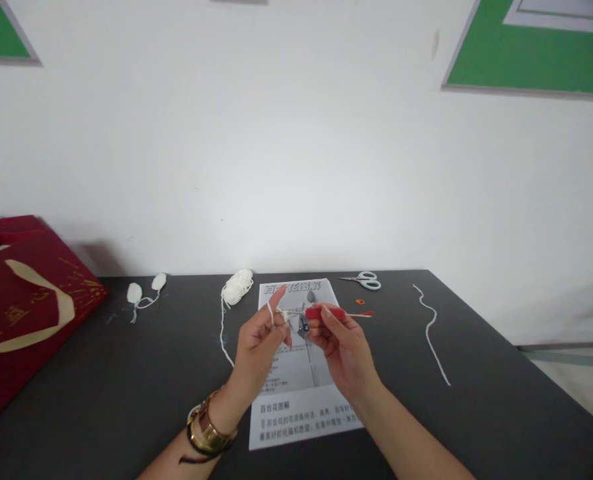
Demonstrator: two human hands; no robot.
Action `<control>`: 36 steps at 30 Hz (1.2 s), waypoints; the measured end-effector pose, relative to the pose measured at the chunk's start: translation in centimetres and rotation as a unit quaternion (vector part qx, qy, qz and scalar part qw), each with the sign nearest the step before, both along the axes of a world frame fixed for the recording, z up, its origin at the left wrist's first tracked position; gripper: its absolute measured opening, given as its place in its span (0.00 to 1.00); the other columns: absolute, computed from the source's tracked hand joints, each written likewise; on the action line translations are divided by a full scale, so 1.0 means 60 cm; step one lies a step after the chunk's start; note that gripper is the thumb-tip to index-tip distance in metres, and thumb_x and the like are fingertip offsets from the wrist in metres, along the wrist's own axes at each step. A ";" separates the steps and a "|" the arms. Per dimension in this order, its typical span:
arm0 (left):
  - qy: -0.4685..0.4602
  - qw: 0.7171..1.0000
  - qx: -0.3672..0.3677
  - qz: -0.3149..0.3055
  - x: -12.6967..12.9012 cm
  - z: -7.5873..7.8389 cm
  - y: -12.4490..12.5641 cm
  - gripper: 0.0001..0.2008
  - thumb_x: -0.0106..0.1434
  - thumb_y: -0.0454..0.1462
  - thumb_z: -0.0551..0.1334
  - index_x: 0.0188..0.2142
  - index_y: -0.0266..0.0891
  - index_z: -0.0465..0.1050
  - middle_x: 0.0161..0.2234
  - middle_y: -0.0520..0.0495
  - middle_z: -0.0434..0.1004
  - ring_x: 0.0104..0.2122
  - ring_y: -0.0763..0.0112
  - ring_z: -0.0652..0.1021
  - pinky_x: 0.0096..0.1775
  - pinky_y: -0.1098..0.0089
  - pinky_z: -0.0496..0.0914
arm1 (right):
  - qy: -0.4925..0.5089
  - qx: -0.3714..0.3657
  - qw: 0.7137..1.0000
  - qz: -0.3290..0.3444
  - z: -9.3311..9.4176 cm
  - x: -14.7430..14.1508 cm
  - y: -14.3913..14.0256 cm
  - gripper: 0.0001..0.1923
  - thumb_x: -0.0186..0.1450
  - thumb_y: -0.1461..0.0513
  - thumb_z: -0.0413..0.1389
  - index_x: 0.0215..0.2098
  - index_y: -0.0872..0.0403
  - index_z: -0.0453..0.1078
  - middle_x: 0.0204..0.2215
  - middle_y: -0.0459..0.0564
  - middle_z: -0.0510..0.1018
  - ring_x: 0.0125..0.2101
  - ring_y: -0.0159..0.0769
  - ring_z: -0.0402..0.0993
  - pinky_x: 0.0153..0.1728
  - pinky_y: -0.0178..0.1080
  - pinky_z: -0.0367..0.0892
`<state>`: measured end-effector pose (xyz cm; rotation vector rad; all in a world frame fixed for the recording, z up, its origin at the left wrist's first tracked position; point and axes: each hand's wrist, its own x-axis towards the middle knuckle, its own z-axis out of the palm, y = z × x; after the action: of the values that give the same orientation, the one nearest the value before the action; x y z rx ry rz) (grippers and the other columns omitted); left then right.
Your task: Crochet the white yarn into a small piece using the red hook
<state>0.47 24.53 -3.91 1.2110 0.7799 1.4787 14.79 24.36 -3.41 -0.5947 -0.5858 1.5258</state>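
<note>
My left hand has its index finger raised with white yarn looped over it. Its thumb and other fingers pinch a small piece of white crochet work, mostly hidden by the fingers. My right hand is closed around the red handle of a crochet hook, whose thin shaft points left into the work at my left fingertips. A ball of white yarn lies behind my left hand, and a strand runs from it toward my left wrist. Beneath both hands is a printed pattern sheet with a flower picture and Chinese text.
Light-handled scissors and a small orange ring-like piece lie behind my right hand. A loose white yarn strand is at right. Two small white crocheted pieces lie left, near a dark red gift bag. A white wall backs the black table.
</note>
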 end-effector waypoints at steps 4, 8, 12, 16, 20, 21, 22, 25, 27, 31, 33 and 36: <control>-0.042 0.998 -0.026 0.031 0.012 0.004 -0.004 0.24 0.59 0.30 0.62 0.55 0.48 0.68 0.21 0.58 0.66 0.23 0.77 0.68 0.32 0.72 0.63 | -0.093 0.043 0.992 -0.068 -0.003 -0.007 -0.010 0.06 0.60 0.60 0.61 0.35 0.54 0.77 0.29 0.49 0.82 0.24 0.29 0.75 0.29 0.34 0.74; -0.201 0.972 -0.120 -0.012 0.014 0.021 -0.004 0.26 0.57 0.28 0.62 0.55 0.41 0.68 0.20 0.57 0.67 0.22 0.79 0.67 0.31 0.75 0.63 | -0.321 0.234 0.903 -0.161 -0.010 -0.005 -0.026 0.10 0.62 0.66 0.58 0.40 0.49 0.77 0.35 0.51 0.82 0.33 0.37 0.79 0.37 0.40 0.75; -0.298 0.928 -0.194 -0.116 0.000 0.037 -0.002 0.27 0.52 0.26 0.61 0.53 0.33 0.70 0.19 0.55 0.67 0.22 0.78 0.67 0.31 0.76 0.64 | -0.446 0.427 0.767 -0.173 -0.013 0.001 -0.036 0.23 0.60 0.74 0.54 0.50 0.46 0.73 0.44 0.53 0.80 0.43 0.41 0.77 0.41 0.42 0.74; -0.230 0.959 -0.139 -0.095 -0.007 0.037 -0.005 0.31 0.52 0.26 0.61 0.57 0.39 0.66 0.17 0.58 0.62 0.22 0.77 0.66 0.30 0.74 0.63 | -0.395 0.363 0.828 -0.165 -0.009 -0.001 -0.035 0.19 0.62 0.72 0.55 0.46 0.46 0.74 0.39 0.51 0.82 0.38 0.39 0.79 0.40 0.42 0.75; -0.146 0.983 -0.094 -0.051 -0.006 0.027 -0.006 0.33 0.54 0.28 0.62 0.59 0.45 0.63 0.19 0.58 0.62 0.21 0.78 0.65 0.25 0.75 0.60 | -0.217 0.171 0.955 -0.106 -0.005 -0.008 -0.025 0.06 0.62 0.63 0.59 0.37 0.50 0.77 0.31 0.49 0.83 0.31 0.37 0.80 0.35 0.41 0.77; -0.129 0.987 -0.082 -0.045 -0.006 0.023 -0.005 0.32 0.54 0.29 0.62 0.59 0.45 0.64 0.20 0.58 0.63 0.20 0.77 0.65 0.25 0.74 0.60 | -0.179 0.132 0.971 -0.087 -0.004 -0.009 -0.021 0.06 0.61 0.61 0.60 0.36 0.51 0.77 0.30 0.49 0.83 0.29 0.36 0.80 0.34 0.40 0.77; -0.109 0.991 -0.067 -0.036 -0.007 0.019 -0.003 0.31 0.55 0.29 0.63 0.58 0.45 0.65 0.20 0.58 0.64 0.20 0.77 0.65 0.25 0.74 0.60 | -0.149 0.102 0.981 -0.070 -0.003 -0.009 -0.017 0.06 0.60 0.60 0.61 0.36 0.52 0.77 0.29 0.49 0.83 0.28 0.35 0.80 0.33 0.38 0.77; -0.015 1.000 -0.019 0.000 -0.011 0.008 -0.001 0.27 0.56 0.31 0.63 0.56 0.45 0.68 0.21 0.57 0.66 0.21 0.75 0.67 0.27 0.71 0.62 | -0.105 0.048 0.993 -0.036 -0.003 -0.010 -0.009 0.07 0.60 0.59 0.61 0.35 0.54 0.77 0.27 0.48 0.83 0.25 0.31 0.79 0.32 0.35 0.76; 0.056 0.998 0.001 0.037 -0.009 0.004 -0.001 0.25 0.56 0.30 0.63 0.54 0.45 0.70 0.21 0.56 0.66 0.22 0.74 0.67 0.28 0.71 0.63 | -0.117 0.041 0.991 -0.047 -0.005 -0.010 -0.009 0.06 0.61 0.59 0.60 0.35 0.53 0.77 0.27 0.48 0.83 0.25 0.31 0.79 0.32 0.35 0.76; 0.020 0.997 -0.033 0.066 0.009 0.009 -0.007 0.28 0.57 0.29 0.62 0.57 0.46 0.66 0.21 0.57 0.69 0.22 0.75 0.67 0.29 0.73 0.63 | -0.316 0.213 0.911 -0.154 -0.014 -0.005 -0.022 0.10 0.63 0.66 0.57 0.40 0.49 0.77 0.33 0.50 0.83 0.32 0.36 0.80 0.36 0.40 0.76; -0.114 0.989 -0.086 0.029 0.018 0.017 -0.009 0.29 0.57 0.29 0.62 0.58 0.46 0.64 0.22 0.58 0.70 0.23 0.77 0.68 0.30 0.74 0.64 | -0.418 0.365 0.812 -0.179 -0.019 0.000 -0.027 0.19 0.61 0.71 0.55 0.47 0.47 0.74 0.41 0.52 0.81 0.39 0.40 0.78 0.40 0.42 0.75; -0.269 0.945 -0.180 -0.054 0.017 0.028 -0.008 0.28 0.53 0.26 0.62 0.55 0.39 0.68 0.23 0.56 0.71 0.23 0.78 0.70 0.31 0.76 0.66 | -0.477 0.461 0.724 -0.190 -0.022 0.009 -0.030 0.29 0.60 0.75 0.52 0.55 0.45 0.67 0.46 0.54 0.78 0.45 0.41 0.75 0.43 0.44 0.74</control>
<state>1.49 24.07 -2.20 0.5255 0.5606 1.4061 15.31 22.56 -4.74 -0.6052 -1.7512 0.2779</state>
